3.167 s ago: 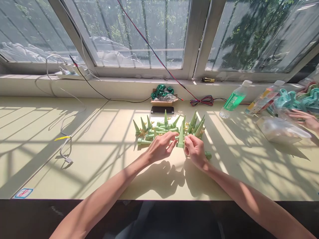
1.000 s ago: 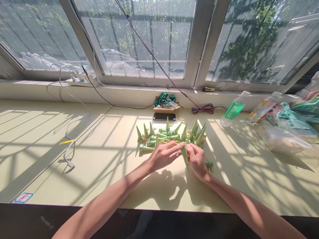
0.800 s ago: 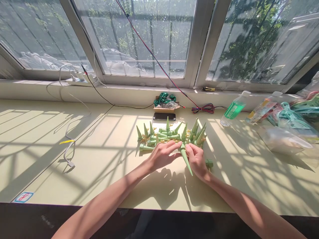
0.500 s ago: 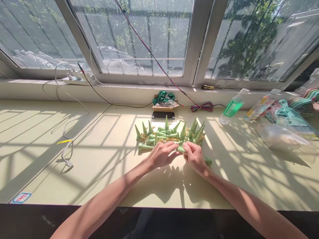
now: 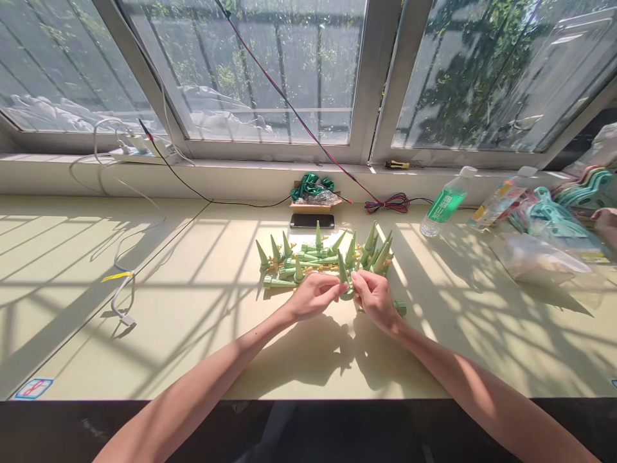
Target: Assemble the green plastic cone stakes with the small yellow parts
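Between my two hands, just above the table, is a green cone-shaped piece (image 5: 342,270) with its tip pointing up. My left hand (image 5: 315,296) pinches it from the left. My right hand (image 5: 375,299) has its thumb and fingers closed at the cone's right side; what sits inside that grip is mostly hidden. Right behind my hands lies a cluster of similar green cones (image 5: 318,239), some upright and some on their sides, with small yellow-orange parts among them. One green piece (image 5: 400,307) with a ribbed end shows beside my right wrist.
Behind the cones lie a black phone (image 5: 312,221) and a small cardboard box (image 5: 314,207) holding green material. A coiled cable (image 5: 388,203), a green-labelled bottle (image 5: 444,204) and plastic bags (image 5: 542,260) are at the right. A white cable (image 5: 126,320) lies left. Part of another hand (image 5: 607,225) shows far right.
The green cone lay low between my hands before; now it stands tip up. My left fingers have closed from a looser spread to a pinch. The view has shifted slightly.
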`<state>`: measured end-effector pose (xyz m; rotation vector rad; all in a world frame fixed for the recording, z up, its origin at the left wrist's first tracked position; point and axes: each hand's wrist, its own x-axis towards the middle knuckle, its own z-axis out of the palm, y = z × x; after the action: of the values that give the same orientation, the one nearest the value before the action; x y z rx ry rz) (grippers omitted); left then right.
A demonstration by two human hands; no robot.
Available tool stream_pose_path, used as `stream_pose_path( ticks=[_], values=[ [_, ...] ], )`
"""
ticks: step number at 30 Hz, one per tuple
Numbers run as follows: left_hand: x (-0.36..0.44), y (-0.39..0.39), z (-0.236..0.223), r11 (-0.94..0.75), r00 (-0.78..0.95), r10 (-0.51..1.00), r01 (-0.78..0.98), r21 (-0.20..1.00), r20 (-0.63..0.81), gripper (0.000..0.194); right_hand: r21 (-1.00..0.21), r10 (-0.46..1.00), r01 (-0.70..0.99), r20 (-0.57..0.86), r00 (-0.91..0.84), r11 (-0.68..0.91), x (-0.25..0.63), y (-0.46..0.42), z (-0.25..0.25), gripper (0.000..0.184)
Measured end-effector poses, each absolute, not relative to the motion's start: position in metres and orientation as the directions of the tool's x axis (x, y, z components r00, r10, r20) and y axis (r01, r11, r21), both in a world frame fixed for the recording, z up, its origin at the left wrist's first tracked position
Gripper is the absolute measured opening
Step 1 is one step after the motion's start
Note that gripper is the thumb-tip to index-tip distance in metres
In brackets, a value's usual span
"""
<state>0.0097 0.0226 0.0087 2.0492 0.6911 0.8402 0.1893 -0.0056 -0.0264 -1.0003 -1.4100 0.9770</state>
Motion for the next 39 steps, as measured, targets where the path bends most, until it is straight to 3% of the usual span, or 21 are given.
stream_pose_path(
  ticks=[3, 5, 11, 14, 18, 23, 31, 39],
  values=[
    [0.01, 0.024, 0.008, -0.446, 0.643, 0.722, 0.152, 0.882, 0.255, 0.054, -0.95, 0.952, 0.061, 0.305, -0.039, 0.307, 0.189, -0.006, -0.026, 0.045],
    [0.011, 0.023, 0.006, -0.502, 0.629, 0.72, 0.18, 0.846, 0.293, 0.052, -0.949, 0.951, 0.065, 0.308, -0.031, 0.309, 0.189, -0.007, -0.025, 0.044],
    [0.008, 0.022, -0.002, -0.843, 0.49, 0.538, 0.333, 0.423, 0.686, 0.018, -0.958, 0.957, 0.017, 0.288, 0.03, 0.288, 0.186, -0.008, -0.027, 0.042],
    [0.005, 0.025, -0.004, -0.897, 0.465, 0.418, 0.348, 0.273, 0.781, 0.032, -0.969, 0.97, -0.05, 0.24, 0.047, 0.243, 0.184, -0.008, -0.026, 0.042],
    [0.003, 0.028, -0.006, -0.919, 0.558, 0.323, 0.379, 0.111, 0.765, 0.043, -0.975, 0.984, -0.131, 0.173, 0.049, 0.178, 0.183, -0.007, -0.022, 0.042],
    [0.003, 0.029, -0.007, -0.917, 0.562, 0.321, 0.386, 0.101, 0.762, 0.041, -0.978, 0.987, -0.134, 0.153, 0.052, 0.158, 0.183, -0.006, -0.024, 0.044],
    [0.003, 0.028, -0.006, -0.923, 0.549, 0.349, 0.342, 0.176, 0.76, 0.036, -0.976, 0.975, -0.041, 0.212, 0.062, 0.215, 0.183, -0.007, -0.031, 0.045],
    [0.001, 0.028, -0.009, -0.907, 0.593, 0.384, 0.385, 0.169, 0.708, 0.024, -0.96, 0.961, 0.047, 0.277, 0.023, 0.276, 0.184, -0.009, -0.031, 0.042]
  ],
)
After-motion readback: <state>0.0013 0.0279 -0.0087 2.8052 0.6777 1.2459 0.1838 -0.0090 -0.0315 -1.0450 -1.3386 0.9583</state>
